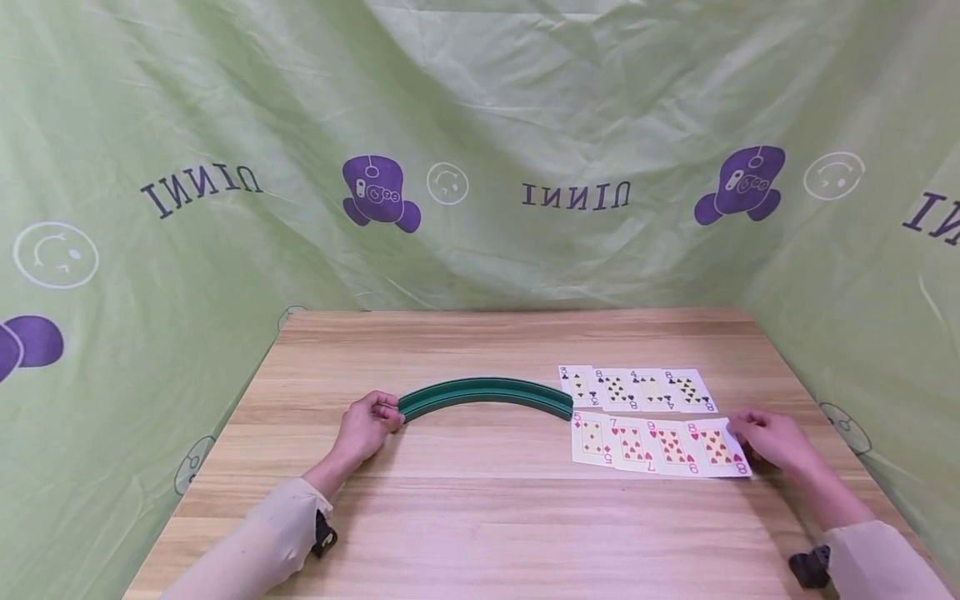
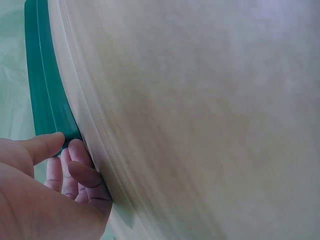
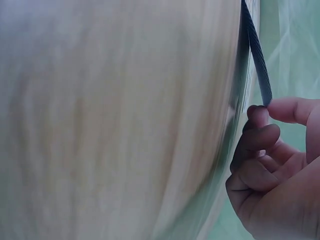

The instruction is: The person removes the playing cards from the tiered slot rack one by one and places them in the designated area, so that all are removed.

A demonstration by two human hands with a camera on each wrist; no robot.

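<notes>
A curved green card holder point(image 1: 483, 389) with a groove along it lies on the table. My left hand point(image 1: 367, 429) pinches its left end between thumb and fingers; the left wrist view shows the thumb on top of the green holder point(image 2: 47, 85). At the right, my right hand point(image 1: 768, 437) pinches the right edge of the eight of hearts point(image 1: 716, 447), the last in an overlapping row of red playing cards point(image 1: 630, 444). In the right wrist view this card point(image 3: 257, 55) appears edge-on between thumb and index finger, tilted up from the table.
Behind the red row lies a second overlapping row of black-suit cards point(image 1: 648, 392), beside the holder's right end. Both rows rest on a wooden table point(image 1: 480, 517). A green printed cloth point(image 1: 480, 267) hangs along the table's back and sides.
</notes>
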